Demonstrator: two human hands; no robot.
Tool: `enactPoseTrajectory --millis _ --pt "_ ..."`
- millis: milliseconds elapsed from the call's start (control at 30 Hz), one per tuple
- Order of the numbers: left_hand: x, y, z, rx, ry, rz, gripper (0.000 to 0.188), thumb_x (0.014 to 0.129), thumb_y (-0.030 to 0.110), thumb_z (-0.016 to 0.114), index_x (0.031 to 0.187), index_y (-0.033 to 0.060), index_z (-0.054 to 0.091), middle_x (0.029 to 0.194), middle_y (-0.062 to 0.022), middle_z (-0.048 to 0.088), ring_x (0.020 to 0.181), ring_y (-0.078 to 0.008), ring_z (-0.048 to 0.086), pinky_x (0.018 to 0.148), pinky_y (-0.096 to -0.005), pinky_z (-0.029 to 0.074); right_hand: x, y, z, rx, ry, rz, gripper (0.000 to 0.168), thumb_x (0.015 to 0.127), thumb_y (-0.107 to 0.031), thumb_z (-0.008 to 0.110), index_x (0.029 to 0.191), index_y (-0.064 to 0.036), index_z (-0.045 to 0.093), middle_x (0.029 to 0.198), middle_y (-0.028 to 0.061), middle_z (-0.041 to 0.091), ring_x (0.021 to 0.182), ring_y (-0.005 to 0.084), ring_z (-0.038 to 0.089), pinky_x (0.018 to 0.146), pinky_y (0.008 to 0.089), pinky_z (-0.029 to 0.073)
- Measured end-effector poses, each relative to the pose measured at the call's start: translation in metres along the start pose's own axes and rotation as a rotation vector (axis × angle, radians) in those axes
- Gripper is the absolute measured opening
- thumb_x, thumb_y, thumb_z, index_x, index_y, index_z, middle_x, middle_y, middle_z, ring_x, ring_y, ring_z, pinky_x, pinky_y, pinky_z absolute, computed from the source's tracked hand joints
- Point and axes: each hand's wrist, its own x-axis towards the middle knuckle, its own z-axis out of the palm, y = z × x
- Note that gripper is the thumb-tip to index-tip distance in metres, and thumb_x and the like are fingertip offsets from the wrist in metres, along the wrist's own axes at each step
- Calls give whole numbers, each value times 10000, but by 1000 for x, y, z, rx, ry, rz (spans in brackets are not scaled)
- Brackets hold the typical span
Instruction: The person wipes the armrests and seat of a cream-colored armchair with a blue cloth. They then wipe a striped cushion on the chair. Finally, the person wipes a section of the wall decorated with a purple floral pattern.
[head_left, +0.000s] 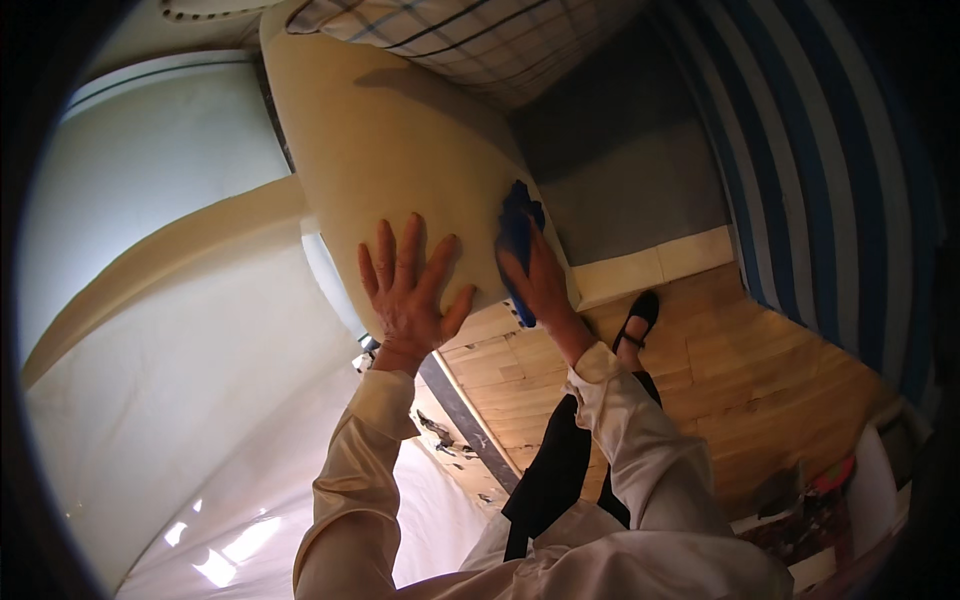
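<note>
My left hand (411, 296) lies palm down near the front of a smooth cream-coloured surface (397, 142), fingers spread, with nothing in it. To its right, my right hand (541, 281) grips a bunched dark blue cloth (517, 225) against the right edge of the same surface. Part of the cloth sticks out beyond the fingertips, and its lower end hangs over the front edge. The palm side of the right hand is hidden.
A checked fabric item (465, 37) rests at the far end. Blue-and-white striped fabric (795, 150) hangs or drapes at right. Below are wood-patterned flooring (697, 367) and my dark shoe (639, 319). Pale sheeting (187, 322) spreads at left. Assorted items (810, 495) sit at lower right.
</note>
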Motion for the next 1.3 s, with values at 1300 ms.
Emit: enactPoseTrajectory --millis 1300 --pt "3 116 110 201 -338 105 672 811 100 601 1441 -47 418 1406 -276 517 1352 -411 447 1180 -551 227 52 86 0 471 -103 381 660 1011 -435 532 1498 -13 392 1518 205 426 1380 341 432 1129 374 361"
